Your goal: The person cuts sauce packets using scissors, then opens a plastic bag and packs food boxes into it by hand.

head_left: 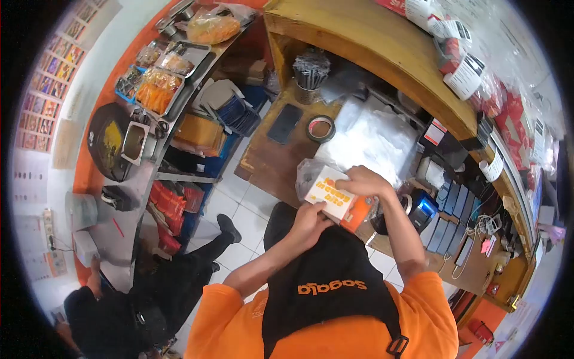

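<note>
A small white and orange box (330, 196) with yellow-orange lettering is held in front of the black apron, above the wooden desk's front edge. My left hand (308, 226) grips its near left corner, fingers beneath it. On its far right side rests my right hand (365, 181), the fingers bent over the top edge. A clear plastic bag (307, 173) lies just behind the box. Beyond the hands is a stack of clear plastic sheets or bags (373, 134), with a roll of dark tape (321, 128) and a black phone (285, 124) to its left.
At the left, a metal counter (119, 239) holds food trays (160, 90) and a black pan (109, 140). A person in black (161, 299) is at lower left. Several phones (449, 218) and cables lie at right. A wooden shelf (382, 42) overhangs the desk.
</note>
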The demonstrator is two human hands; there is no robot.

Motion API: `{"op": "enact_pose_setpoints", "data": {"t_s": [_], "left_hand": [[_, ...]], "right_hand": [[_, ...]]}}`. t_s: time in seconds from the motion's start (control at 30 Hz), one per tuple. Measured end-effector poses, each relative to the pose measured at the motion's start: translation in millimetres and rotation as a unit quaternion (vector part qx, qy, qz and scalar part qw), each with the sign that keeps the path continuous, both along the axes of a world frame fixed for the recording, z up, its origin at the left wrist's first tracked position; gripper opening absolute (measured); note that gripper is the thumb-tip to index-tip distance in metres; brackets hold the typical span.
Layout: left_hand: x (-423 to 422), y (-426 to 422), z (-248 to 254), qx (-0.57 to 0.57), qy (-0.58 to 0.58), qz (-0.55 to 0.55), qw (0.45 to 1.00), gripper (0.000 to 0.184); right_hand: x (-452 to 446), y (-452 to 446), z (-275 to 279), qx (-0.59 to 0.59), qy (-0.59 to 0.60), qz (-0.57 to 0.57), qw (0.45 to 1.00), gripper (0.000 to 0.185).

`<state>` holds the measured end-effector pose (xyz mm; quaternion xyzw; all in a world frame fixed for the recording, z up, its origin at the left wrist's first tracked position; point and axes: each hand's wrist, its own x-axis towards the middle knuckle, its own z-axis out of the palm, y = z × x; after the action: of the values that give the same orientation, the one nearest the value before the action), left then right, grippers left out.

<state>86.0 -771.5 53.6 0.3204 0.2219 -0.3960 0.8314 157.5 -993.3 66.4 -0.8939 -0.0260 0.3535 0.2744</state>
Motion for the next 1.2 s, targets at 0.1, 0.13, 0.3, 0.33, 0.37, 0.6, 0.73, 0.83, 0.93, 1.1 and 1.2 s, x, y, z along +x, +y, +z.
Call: {"op": "enact_pose_setpoints", "data": {"t_s": [0.1, 0.13, 0.3, 0.33, 0.37, 0.6, 0.73, 0.83, 0.93, 1.1, 1.2], "left_hand": [[10, -12, -29, 0.034, -0.035, 0.048, 0.998, 0.042], [13, -14, -40, 0.045, -0.046, 0.069, 0.996, 0.043], [28, 2, -92, 0.11, -0.095, -0.003, 0.989, 0.047], [23, 11, -94, 0.123, -0.118, -0.023, 0.985, 0.049], [19, 21, -89, 0.137, -0.136, -0.042, 0.98, 0.051], [49, 50, -56, 0.472, -0.44, 0.009, 0.763, 0.081], [74, -7, -15, 0.576, -0.657, -0.183, 0.45, 0.103], [85, -4, -38, 0.487, -0.642, -0.312, 0.503, 0.107], [85, 5, -54, 0.385, -0.615, -0.338, 0.6, 0.106], [55, 4, -63, 0.451, -0.647, -0.301, 0.536, 0.103], [56, -2, -62, 0.45, -0.65, -0.307, 0.531, 0.103]], "right_hand": [[15, 0, -45, 0.075, -0.05, -0.073, 0.993, 0.074], [20, 4, -53, 0.102, -0.079, -0.085, 0.988, 0.075], [28, -2, -87, 0.17, -0.068, -0.113, 0.977, 0.06], [24, -6, -88, 0.192, -0.097, -0.118, 0.97, 0.06], [13, -9, -62, 0.167, -0.143, -0.134, 0.966, 0.056], [-93, -43, -89, 0.086, -0.094, -0.362, 0.923, 0.051], [-114, -26, -159, 0.2, -0.125, -0.407, 0.882, 0.047], [-118, -36, -152, 0.247, -0.078, -0.419, 0.87, 0.043], [-123, -37, -157, 0.343, -0.039, -0.536, 0.771, 0.038], [-152, -18, -160, 0.343, -0.088, -0.487, 0.799, 0.039], [-179, -8, -157, 0.145, -0.175, -0.417, 0.88, 0.027]]}}
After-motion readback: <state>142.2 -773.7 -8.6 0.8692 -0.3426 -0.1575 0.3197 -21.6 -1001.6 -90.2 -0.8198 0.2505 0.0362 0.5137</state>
